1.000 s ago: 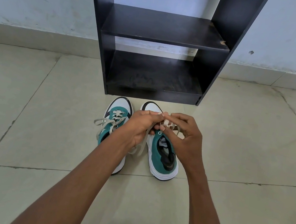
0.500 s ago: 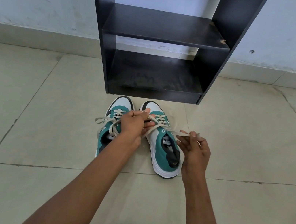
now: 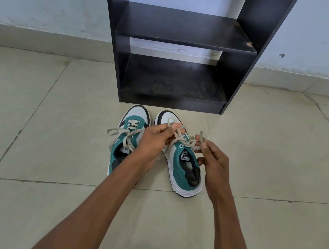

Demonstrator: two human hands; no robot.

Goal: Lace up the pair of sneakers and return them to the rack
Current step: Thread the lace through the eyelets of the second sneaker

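Two teal and white sneakers stand side by side on the floor tiles, toes toward the rack. The left sneaker (image 3: 125,137) has its beige lace tied in a bow with loose ends. Over the right sneaker (image 3: 184,165), my left hand (image 3: 153,142) pinches a loop of its beige lace (image 3: 180,138). My right hand (image 3: 213,155) pinches the other loop of the same lace just right of the shoe's tongue. The two loops cross between my hands. The black shoe rack (image 3: 182,41) stands right behind the shoes.
The rack has two shelves with nothing on them; the lower shelf (image 3: 173,85) sits just above the floor. A pale wall with a tiled skirting (image 3: 43,40) runs behind it. Beige floor tiles (image 3: 52,129) spread to both sides of the shoes.
My hands pulled apart with the right shoe's lace ends, then came closer again, each now holding a loop. The shoes have not moved.
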